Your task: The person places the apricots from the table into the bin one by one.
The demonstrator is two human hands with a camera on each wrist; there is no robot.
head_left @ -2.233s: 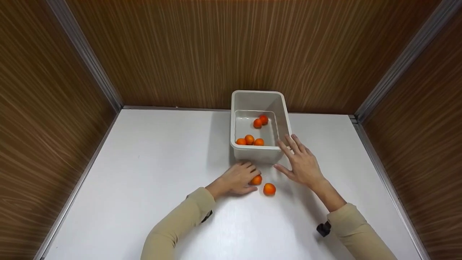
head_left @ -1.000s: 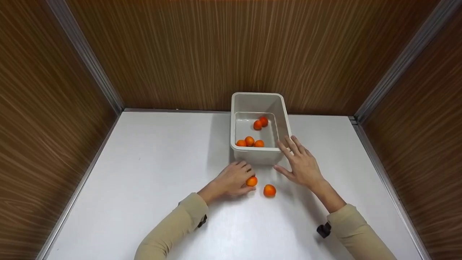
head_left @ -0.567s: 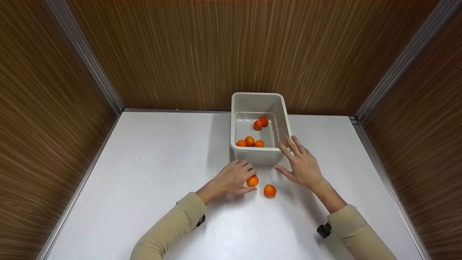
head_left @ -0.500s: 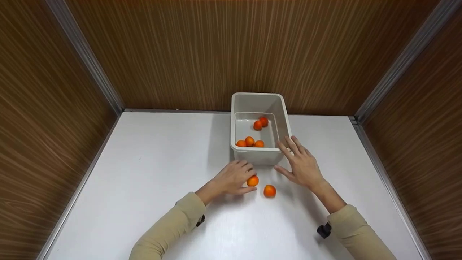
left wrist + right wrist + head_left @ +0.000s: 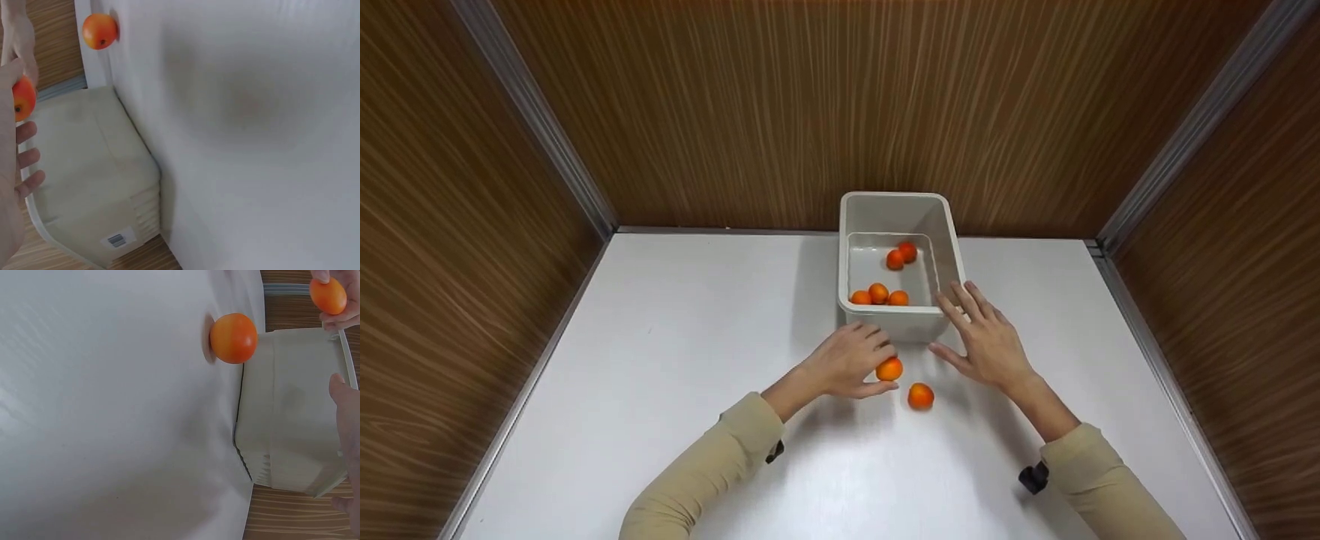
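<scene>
My left hand [image 5: 864,363] pinches a small orange fruit [image 5: 889,369] between thumb and fingers, just in front of a white plastic bin [image 5: 894,310]. The left wrist view shows that fruit [image 5: 22,99] at my fingers [image 5: 29,160], beside the bin's wall [image 5: 84,169]. A second orange fruit [image 5: 920,396] lies loose on the white table between my hands, and is also seen as a fruit [image 5: 233,337] in the right wrist view. My right hand [image 5: 986,339] is open, its straight fingers at the bin's near right corner. Several orange fruits [image 5: 879,292] lie inside the bin.
The white table [image 5: 675,360] is closed in by brown wood-grain walls [image 5: 780,105] at the back and on both sides. The bin stands against the back wall, right of centre. Both arms wear beige sleeves [image 5: 712,465].
My left hand has drawn in a little and then lifted slightly toward the bin with the fruit in its fingers. The right hand and the loose fruit have stayed put.
</scene>
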